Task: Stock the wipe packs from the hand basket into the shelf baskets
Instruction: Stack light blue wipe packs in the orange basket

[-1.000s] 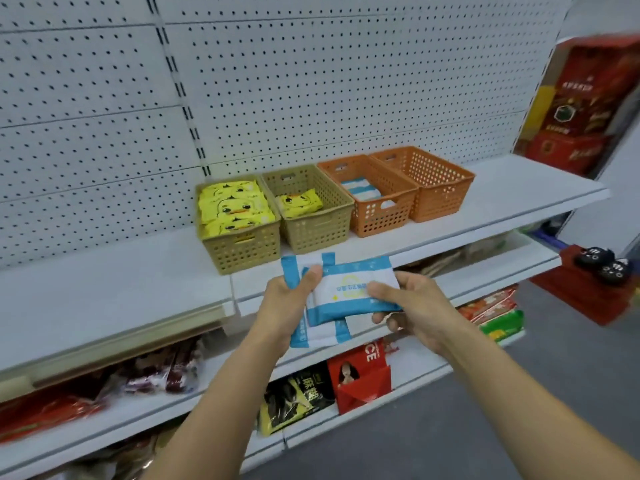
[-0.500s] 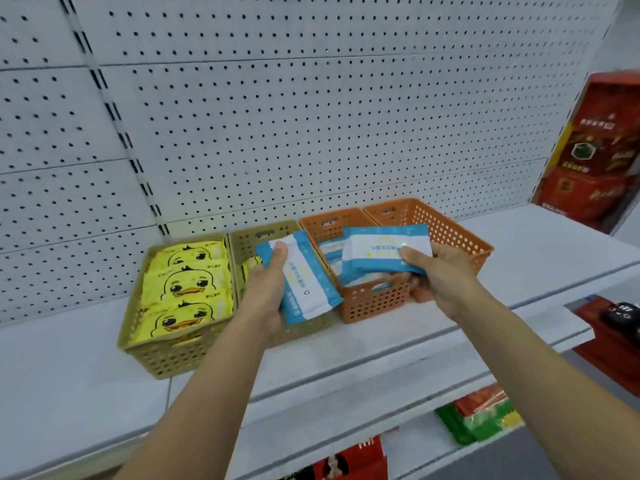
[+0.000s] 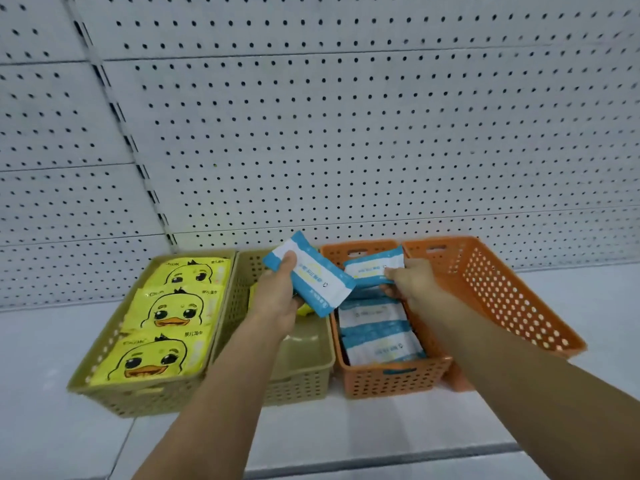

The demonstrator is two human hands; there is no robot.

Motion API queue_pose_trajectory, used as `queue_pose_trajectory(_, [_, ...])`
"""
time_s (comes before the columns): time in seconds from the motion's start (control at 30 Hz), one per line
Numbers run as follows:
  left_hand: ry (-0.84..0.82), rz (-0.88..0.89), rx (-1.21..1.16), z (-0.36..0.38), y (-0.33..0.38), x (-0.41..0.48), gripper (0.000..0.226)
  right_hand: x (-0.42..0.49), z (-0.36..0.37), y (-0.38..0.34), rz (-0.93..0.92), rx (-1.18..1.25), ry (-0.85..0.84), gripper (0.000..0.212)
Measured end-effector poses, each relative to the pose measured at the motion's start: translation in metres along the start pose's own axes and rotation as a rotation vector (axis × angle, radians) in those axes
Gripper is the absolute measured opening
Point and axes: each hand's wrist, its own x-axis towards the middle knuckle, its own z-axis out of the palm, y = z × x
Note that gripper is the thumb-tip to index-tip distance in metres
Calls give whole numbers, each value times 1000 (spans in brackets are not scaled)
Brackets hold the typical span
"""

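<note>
Right pack (image 3: 375, 268) lower, crosswise over basket (image 3: 391, 379)

Left grip (image 3: 277, 301), right grip (image 3: 417, 282) — bare, forearms (image 3: 214, 393) bare

A pale grey perforated metal back panel (image 3: 346, 133) fills most of the view, its rows of small dark holes crossed by thin horizontal joints. A vertical upright with black slots (image 3: 121, 123) slants down its left part. Below it lies a flat white metal shelf (image 3: 346, 431), softly and evenly lit, with a dark seam (image 3: 381, 460) near its front.
</note>
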Motion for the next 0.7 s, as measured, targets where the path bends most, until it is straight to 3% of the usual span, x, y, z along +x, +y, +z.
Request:
queue_pose_trajectory(0.33, [110,10,-122,5,-14,18,21,52,25,9,80,-399,-61,26])
queue_pose_trajectory(0.43, [112,-10,-131,7,-13,18,17,37,18,2,-70,-837,-108,36])
queue_pose_trajectory(0.5, [116,-19,-135,9,-12,20,16,24,16,-4,-318,-1036,-87,40])
queue_pose_trajectory(0.57, [112,-19,-131,13,-12,19,19,8,17,-13,-510,-864,-83,37])
queue_pose_trajectory(0.6, [98,-15,-114,17,-13,17,20,-1,18,-20,-519,-695,-156,35])
queue_pose_trajectory(0.7, [39,11,-57,30,-16,5,23,-26,21,-36,-329,-283,-482,25])
